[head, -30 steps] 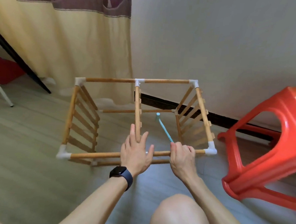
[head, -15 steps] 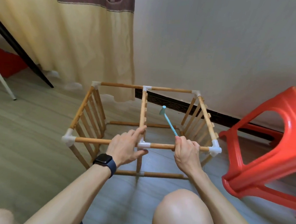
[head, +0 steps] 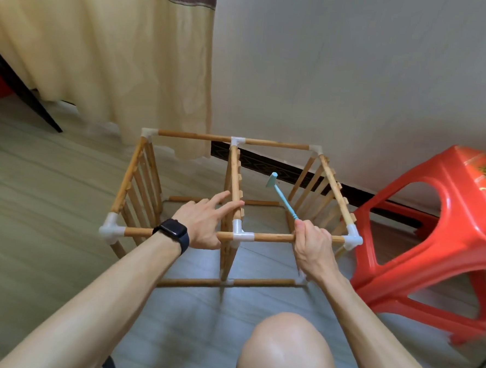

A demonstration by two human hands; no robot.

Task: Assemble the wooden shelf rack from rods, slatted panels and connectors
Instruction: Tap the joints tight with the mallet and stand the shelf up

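Observation:
The wooden shelf rack (head: 272, 237) stands on the floor as an open box of rods, white corner connectors and three slatted panels. My left hand (head: 205, 224) lies over the near top rod with straight fingers reaching to the middle panel (head: 234, 180). My right hand (head: 313, 242) grips the near top rod together with the handle of a small light-blue hammer (head: 281, 194), whose head points up and away. A white T connector (head: 240, 235) joins the middle panel to the near rod between my hands.
A red plastic stool (head: 446, 241) stands close to the right of the rack. A cream curtain (head: 115, 62) and the wall lie behind it. A dark slanted leg (head: 22, 90) crosses the far left. My knee (head: 288, 351) is at the bottom.
The rack has been tipped from lying toward me to standing with its open side up. My left fingers went from curling at the rod to lying straight toward the middle panel.

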